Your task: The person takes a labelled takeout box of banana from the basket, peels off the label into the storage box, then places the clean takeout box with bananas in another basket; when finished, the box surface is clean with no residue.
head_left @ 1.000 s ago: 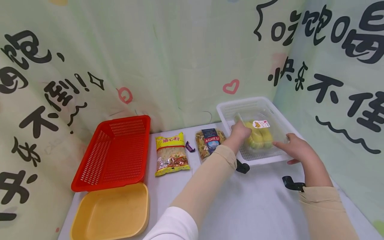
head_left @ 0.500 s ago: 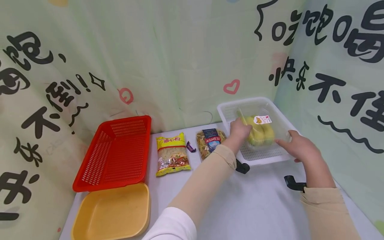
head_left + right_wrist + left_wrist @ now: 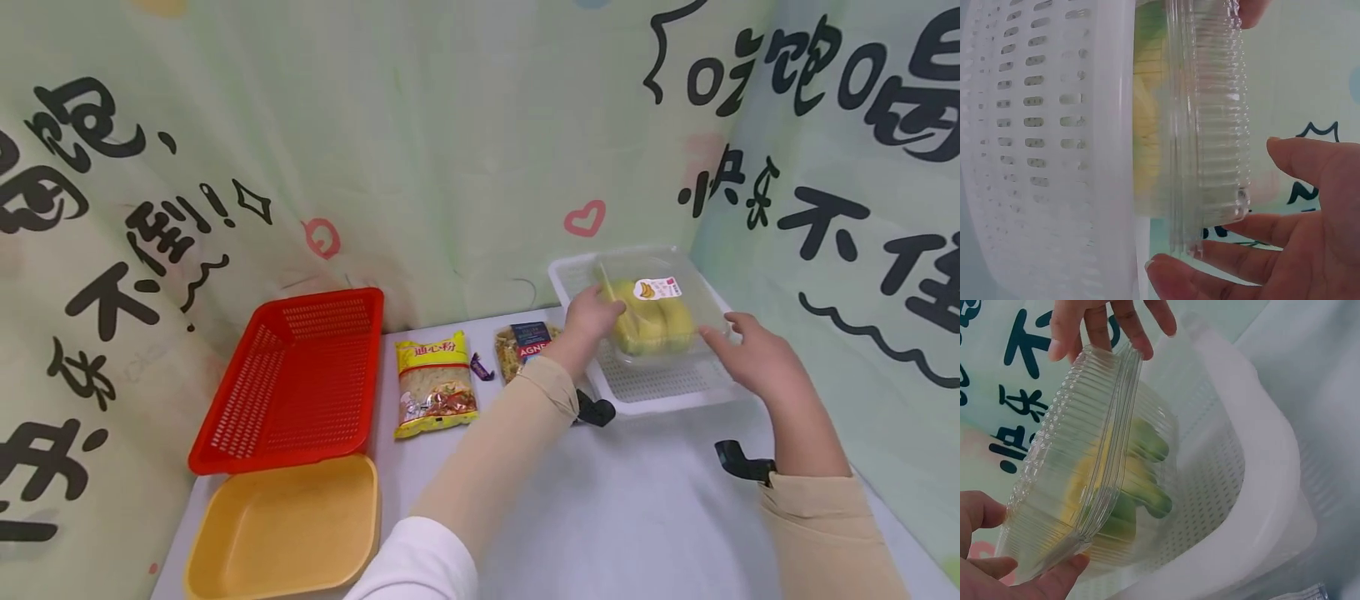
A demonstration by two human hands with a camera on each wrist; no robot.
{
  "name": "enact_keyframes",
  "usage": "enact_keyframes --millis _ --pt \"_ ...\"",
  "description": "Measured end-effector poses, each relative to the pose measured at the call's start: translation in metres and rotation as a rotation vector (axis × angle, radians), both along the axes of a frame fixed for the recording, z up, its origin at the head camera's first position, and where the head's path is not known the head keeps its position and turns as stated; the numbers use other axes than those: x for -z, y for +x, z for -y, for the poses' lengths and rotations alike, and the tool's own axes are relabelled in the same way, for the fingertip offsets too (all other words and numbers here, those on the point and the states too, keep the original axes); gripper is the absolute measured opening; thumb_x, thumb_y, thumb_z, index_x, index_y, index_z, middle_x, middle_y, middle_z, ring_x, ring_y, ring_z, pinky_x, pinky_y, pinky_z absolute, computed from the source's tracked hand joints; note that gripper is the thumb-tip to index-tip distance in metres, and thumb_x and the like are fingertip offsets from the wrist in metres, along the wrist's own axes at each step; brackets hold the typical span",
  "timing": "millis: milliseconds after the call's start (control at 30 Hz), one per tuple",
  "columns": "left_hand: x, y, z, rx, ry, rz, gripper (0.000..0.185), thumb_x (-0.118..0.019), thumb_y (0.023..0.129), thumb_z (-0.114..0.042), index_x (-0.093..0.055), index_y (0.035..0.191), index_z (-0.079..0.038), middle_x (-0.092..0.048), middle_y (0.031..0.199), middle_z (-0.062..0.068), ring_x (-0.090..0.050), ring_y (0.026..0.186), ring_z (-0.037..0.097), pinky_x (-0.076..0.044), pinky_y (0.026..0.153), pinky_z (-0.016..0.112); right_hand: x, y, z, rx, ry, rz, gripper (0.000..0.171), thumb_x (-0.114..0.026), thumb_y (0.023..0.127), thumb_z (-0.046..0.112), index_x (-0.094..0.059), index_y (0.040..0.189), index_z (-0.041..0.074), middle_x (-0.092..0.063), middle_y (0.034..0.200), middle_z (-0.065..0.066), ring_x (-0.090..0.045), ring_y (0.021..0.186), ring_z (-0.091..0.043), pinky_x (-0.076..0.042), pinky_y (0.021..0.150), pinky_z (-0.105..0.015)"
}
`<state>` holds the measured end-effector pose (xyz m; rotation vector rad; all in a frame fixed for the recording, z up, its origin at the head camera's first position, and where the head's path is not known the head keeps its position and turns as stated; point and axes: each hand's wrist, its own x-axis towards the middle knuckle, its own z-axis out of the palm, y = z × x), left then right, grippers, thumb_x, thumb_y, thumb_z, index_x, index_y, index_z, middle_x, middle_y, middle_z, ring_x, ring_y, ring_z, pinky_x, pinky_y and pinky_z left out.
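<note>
Pale green curtain (image 3: pixel 465 150) with bold black lettering, 吃饱喝 and 快乐不 legible at right, backs a white table (image 3: pixel 600 500). At its far right, a clear plastic box (image 3: pixel 697 287) sits within the mouth of a white basket (image 3: pixel 675 402), its upper part above the rim. Its lid faces up and its width runs left to right between the hands; I can't tell which side is longer. Yellow fruit (image 3: pixel 652 325) inside lies side by side, lengthwise near to far. Its sticker (image 3: pixel 657 288) shows bananas and red print too small to read.

The left hand (image 3: pixel 588 325) grips the left end; the right hand (image 3: pixel 761 358), fingers loosely spread, reaches the right end, thumb apart.

Left of the basket, a packet (image 3: pixel 525 335) shows "AGNE", the rest covered by the left forearm (image 3: pixel 495 458); farther left, a yellow bag (image 3: pixel 435 387) reads 通心粉.
</note>
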<state>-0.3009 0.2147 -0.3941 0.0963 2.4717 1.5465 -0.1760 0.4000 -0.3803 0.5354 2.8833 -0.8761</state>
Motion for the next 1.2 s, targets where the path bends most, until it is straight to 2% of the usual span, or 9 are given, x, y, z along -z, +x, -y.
enact_keyframes --millis 133,233,433,533,767,933,1000,1067,1200 --pt "-0.003 -0.004 0.011 0.003 0.144 0.043 0.054 -0.068 0.092 -0.022 -0.052 0.143 -0.017 -0.06 0.136 0.008 -0.066 0.111 0.021 -0.056 0.089 0.03 0.001 -0.002 0.004 -0.006 -0.081 -0.038 0.096 -0.028 0.095 0.071 -0.004 0.157 0.002 -0.021 0.153 -0.039 -0.049 0.119 -0.057 -0.048 0.084 -0.07" --pt "-0.006 -0.005 0.023 0.03 0.248 0.083 0.055 -0.067 0.092 -0.02 -0.05 0.144 -0.017 -0.061 0.133 0.012 -0.068 0.103 0.023 -0.059 0.081 0.032 0.001 -0.004 0.008 -0.011 -0.148 -0.089 0.095 -0.03 0.095 0.07 -0.002 0.159 0.007 -0.02 0.155 -0.037 -0.057 0.112 -0.052 -0.054 0.08 -0.06" --pt "-0.014 -0.005 0.05 0.068 0.335 0.117 0.055 -0.065 0.094 -0.019 -0.048 0.146 -0.019 -0.059 0.133 0.012 -0.065 0.108 0.026 -0.059 0.08 0.036 0.0 -0.007 0.016 -0.055 -0.258 -0.153 0.09 -0.036 0.096 0.066 -0.003 0.159 0.011 -0.026 0.154 -0.036 -0.055 0.116 -0.051 -0.061 0.071 -0.036" --pt "-0.018 -0.004 0.06 0.072 0.34 0.109 0.056 -0.066 0.093 -0.019 -0.048 0.146 -0.019 -0.06 0.13 0.012 -0.065 0.107 0.025 -0.059 0.08 0.036 -0.001 -0.007 0.021 -0.085 -0.312 -0.16 0.087 -0.037 0.097 0.064 -0.003 0.16 0.013 -0.028 0.153 -0.035 -0.056 0.116 -0.05 -0.061 0.07 -0.032" --pt "-0.024 0.002 0.08 0.061 0.336 0.086 0.059 -0.07 0.089 -0.019 -0.049 0.144 -0.021 -0.06 0.129 0.01 -0.064 0.103 0.023 -0.059 0.079 0.036 -0.001 -0.007 0.032 -0.117 -0.351 -0.189 0.081 -0.039 0.099 0.06 -0.005 0.16 0.019 -0.035 0.15 -0.031 -0.064 0.107 -0.038 -0.06 0.08 -0.041" --pt "-0.021 0.006 0.097 0.08 0.302 0.061 0.058 -0.069 0.091 -0.025 -0.048 0.145 -0.024 -0.055 0.138 0.011 -0.061 0.113 0.025 -0.058 0.082 0.038 0.002 -0.007 0.042 -0.167 -0.399 -0.214 0.077 -0.039 0.102 0.054 -0.005 0.16 0.017 -0.035 0.147 -0.029 -0.064 0.096 -0.021 -0.058 0.078 -0.03" --pt "-0.019 0.008 0.105 0.091 0.284 0.053 0.058 -0.068 0.092 -0.027 -0.046 0.146 -0.025 -0.053 0.139 0.01 -0.06 0.115 0.026 -0.057 0.084 0.038 0.003 -0.006 0.047 -0.188 -0.451 -0.225 0.076 -0.04 0.103 0.05 -0.004 0.16 0.014 -0.035 0.146 -0.028 -0.062 0.092 -0.013 -0.056 0.074 -0.022" --pt "-0.017 0.01 0.113 0.096 0.274 0.048 0.059 -0.068 0.092 -0.029 -0.045 0.146 -0.025 -0.054 0.137 0.011 -0.059 0.115 0.026 -0.056 0.086 0.039 0.005 -0.006 0.052 -0.198 -0.521 -0.233 0.076 -0.042 0.104 0.046 -0.004 0.16 0.012 -0.035 0.144 -0.024 -0.06 0.09 -0.009 -0.056 0.074 -0.02" --pt "-0.01 0.012 0.127 0.098 0.246 0.03 0.062 -0.068 0.091 -0.037 -0.043 0.147 -0.027 -0.054 0.136 0.01 -0.058 0.115 0.026 -0.053 0.092 0.044 0.007 -0.005 0.062 -0.191 -0.685 -0.227 0.076 -0.045 0.103 0.042 -0.003 0.16 0.012 -0.039 0.134 -0.01 -0.057 0.088 -0.011 -0.055 0.074 -0.021"
